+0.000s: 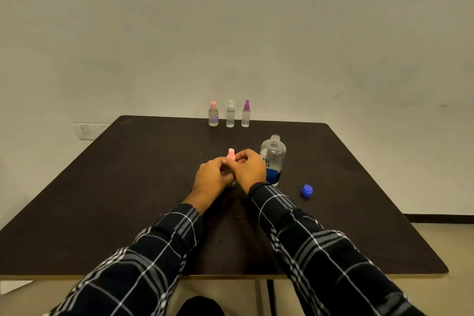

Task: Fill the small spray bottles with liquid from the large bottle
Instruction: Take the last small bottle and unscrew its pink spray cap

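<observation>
A small spray bottle with a pink top [231, 154] stands on the dark table [133, 187] in the middle. My left hand [211, 177] grips its body, which is mostly hidden. My right hand [250, 168] pinches the pink top from the right. Just to the right stands the large clear bottle [273, 158] with a blue label, its neck uncapped. Its blue cap [306, 190] lies on the table further right. Three small spray bottles stand in a row at the far edge: pink-topped [213, 114], white-topped [230, 114], purple-topped [245, 114].
The table's far edge meets a pale wall [307, 46]. The near edge runs below my plaid sleeves [295, 226]. Bare tabletop lies to the left and right of my hands.
</observation>
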